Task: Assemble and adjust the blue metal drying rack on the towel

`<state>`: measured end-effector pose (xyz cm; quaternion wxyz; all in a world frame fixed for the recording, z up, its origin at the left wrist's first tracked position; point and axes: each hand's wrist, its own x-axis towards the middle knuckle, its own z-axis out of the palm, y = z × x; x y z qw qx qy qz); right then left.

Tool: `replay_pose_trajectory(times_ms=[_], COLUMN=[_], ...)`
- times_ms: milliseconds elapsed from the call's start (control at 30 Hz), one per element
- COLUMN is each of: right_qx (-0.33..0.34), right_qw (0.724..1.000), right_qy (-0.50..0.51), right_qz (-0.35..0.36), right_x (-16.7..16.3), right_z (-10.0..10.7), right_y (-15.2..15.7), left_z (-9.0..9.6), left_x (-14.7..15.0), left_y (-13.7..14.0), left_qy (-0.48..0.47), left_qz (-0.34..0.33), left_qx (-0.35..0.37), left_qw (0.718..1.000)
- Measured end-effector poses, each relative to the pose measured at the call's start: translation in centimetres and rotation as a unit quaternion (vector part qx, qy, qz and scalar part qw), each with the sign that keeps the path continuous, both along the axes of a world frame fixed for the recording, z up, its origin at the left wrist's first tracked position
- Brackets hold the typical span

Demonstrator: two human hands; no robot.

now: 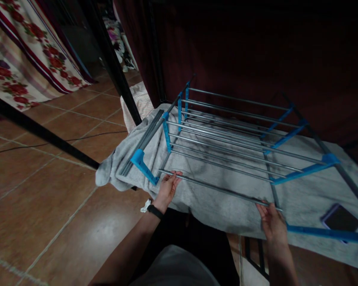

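Note:
A thin grey metal rod point(216, 188) runs across in front of me, low over a grey blanket. Near its left end my left hand point(167, 188) is closed, thumb and fingers pinching it. My right hand point(273, 222) grips the same rod close to its right end. Just beyond stands a partly assembled rack point(223, 139) of parallel metal rods joined by blue plastic brackets. The rod's left tip lies beside a blue corner bracket point(144, 167); its right tip is by the rack's side bar point(271, 178). Whether either tip touches the frame I cannot tell.
Loose grey rods point(143, 141) lie bundled at the left on the blanket point(191, 198). A phone point(341, 218) rests at the right by another blue bracket point(325, 232). Black metal posts point(113, 59) stand at the left, with a cable point(77, 139) on the tiled floor.

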<state>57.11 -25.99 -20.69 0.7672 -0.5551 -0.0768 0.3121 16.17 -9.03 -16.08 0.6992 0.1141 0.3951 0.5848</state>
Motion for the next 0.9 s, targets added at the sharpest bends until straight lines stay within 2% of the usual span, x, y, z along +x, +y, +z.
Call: replay_pose_trajectory(times_ms=[300, 900], right_qx=[-0.016, 0.028], right_qw=[0.999, 0.998], right_qy=[0.007, 0.049], right_qz=[0.027, 0.012], right_x=[0.5, -1.1], right_z=[-0.1, 1.5], right_y=[-0.3, 0.0], left_z=[-0.1, 0.6], left_x=[-0.1, -0.1], left_y=[0.0, 0.3], left_qy=[-0.001, 0.0], left_qz=[-0.009, -0.019], left_qx=[0.004, 0.001], left_qw=[1.0, 1.0])
